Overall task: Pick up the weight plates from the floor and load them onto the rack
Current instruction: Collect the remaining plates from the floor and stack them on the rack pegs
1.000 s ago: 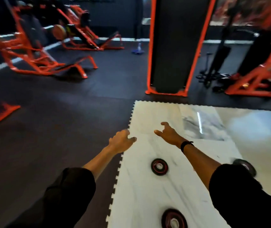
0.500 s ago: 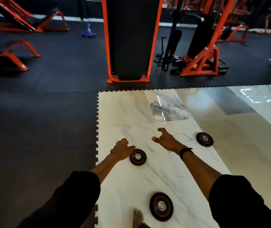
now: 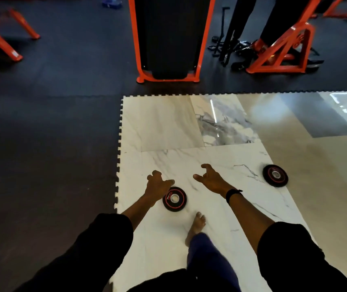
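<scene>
A: What differs from half a second ago?

B: I see the view tipped further down. A bare foot [image 3: 197,225] and a blue trouser leg [image 3: 207,262] now fill the lower centre, where only toes showed before. The third plate, which lay at the bottom edge, is gone from sight.

A: And the hands?

B: Both stay stretched forward and hold nothing. The left hand [image 3: 158,183] has its fingers loosely curled, its thumb reaching over the upper left rim of the near small round black weight plate with a red ring and a steel hub [image 3: 175,199]; I cannot tell whether it touches. The right hand [image 3: 211,179], with a black wristband [image 3: 232,194], is spread wide, thumb and fingers apart, over bare tile.

A: Where are the plates?

B: The near one lies flat at lower centre, just above the foot. A second black plate with a red ring [image 3: 275,175] lies flat at centre right, well apart from the right hand.

A: The floor and room?

B: Glossy white marble-look tile [image 3: 164,127] under the plates, bordered by dark rubber matting with a jigsaw edge [image 3: 48,144]. At upper centre stands a black upright panel in an orange frame [image 3: 166,36]; orange machine frames sit at upper right [image 3: 282,53] and upper left [image 3: 6,43]
</scene>
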